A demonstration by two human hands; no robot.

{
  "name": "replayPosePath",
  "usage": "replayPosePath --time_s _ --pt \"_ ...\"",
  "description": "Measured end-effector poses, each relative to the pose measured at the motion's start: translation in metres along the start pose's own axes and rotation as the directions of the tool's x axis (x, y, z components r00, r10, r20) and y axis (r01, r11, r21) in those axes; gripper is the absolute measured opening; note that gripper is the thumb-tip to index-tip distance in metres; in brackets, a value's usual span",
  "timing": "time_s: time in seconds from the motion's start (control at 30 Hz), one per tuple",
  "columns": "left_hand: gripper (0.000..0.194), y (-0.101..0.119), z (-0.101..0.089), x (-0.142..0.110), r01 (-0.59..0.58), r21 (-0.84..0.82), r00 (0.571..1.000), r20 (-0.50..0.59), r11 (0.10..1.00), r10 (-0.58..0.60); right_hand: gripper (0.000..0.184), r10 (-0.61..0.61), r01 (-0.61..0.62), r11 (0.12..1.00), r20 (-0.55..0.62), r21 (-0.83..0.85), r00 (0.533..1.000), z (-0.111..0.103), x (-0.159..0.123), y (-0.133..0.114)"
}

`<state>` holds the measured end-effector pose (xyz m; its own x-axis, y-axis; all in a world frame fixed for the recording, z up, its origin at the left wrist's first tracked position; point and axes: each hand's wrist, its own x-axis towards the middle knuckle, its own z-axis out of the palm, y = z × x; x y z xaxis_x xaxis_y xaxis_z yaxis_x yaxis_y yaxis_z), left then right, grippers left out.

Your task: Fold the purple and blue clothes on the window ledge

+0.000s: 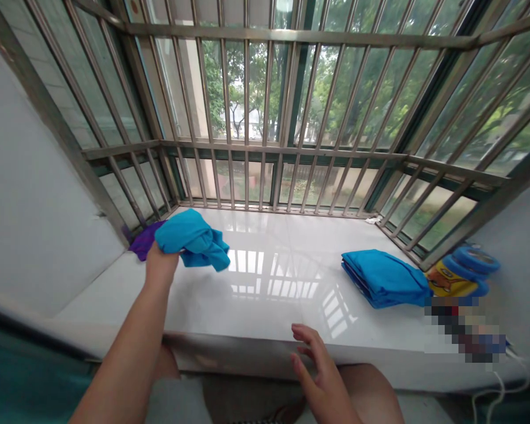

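Observation:
My left hand (161,259) grips a crumpled bright blue cloth (192,235) over the left part of the white sill; the fingers are mostly hidden by the fabric. Just behind that cloth lies a purple cloth (145,240), partly covered from view. My right hand (311,362) hovers at the sill's front edge, fingers curved and apart, with nothing in it. A folded blue cloth bundle (384,278) rests on the right side of the sill, away from both hands.
Metal window bars (247,147) enclose the glossy white sill (287,321) on three sides. A blue and yellow container (461,274) stands at the far right beside the wall. In front of it are blurred-out items (468,333) and a white cable (499,388).

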<state>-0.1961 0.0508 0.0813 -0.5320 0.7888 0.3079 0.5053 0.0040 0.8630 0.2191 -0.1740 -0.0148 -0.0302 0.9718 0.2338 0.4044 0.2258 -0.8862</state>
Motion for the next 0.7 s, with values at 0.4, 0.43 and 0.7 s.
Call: replayPosePath --time_s 0.4,0.43,0.7 --pt "0.044 -0.095 0.08 -0.096 -0.362 0.689 0.877 0.48 0.628 -0.022 0.041 -0.112 -0.148 0.678 -0.299 -0.72 0.948 -0.115 0.089 0.151" --pt "0.046 -0.093 0.082 -0.1 -0.382 0.698 0.873 0.487 0.606 -0.01 0.044 -0.101 -0.177 0.655 -0.317 -0.735 0.943 -0.127 0.096 0.163" --pt "0.057 -0.079 0.088 -0.091 -0.308 0.753 0.876 0.463 0.582 -0.136 0.036 -0.176 -0.156 0.595 -0.316 -0.789 0.932 -0.142 0.099 0.198"
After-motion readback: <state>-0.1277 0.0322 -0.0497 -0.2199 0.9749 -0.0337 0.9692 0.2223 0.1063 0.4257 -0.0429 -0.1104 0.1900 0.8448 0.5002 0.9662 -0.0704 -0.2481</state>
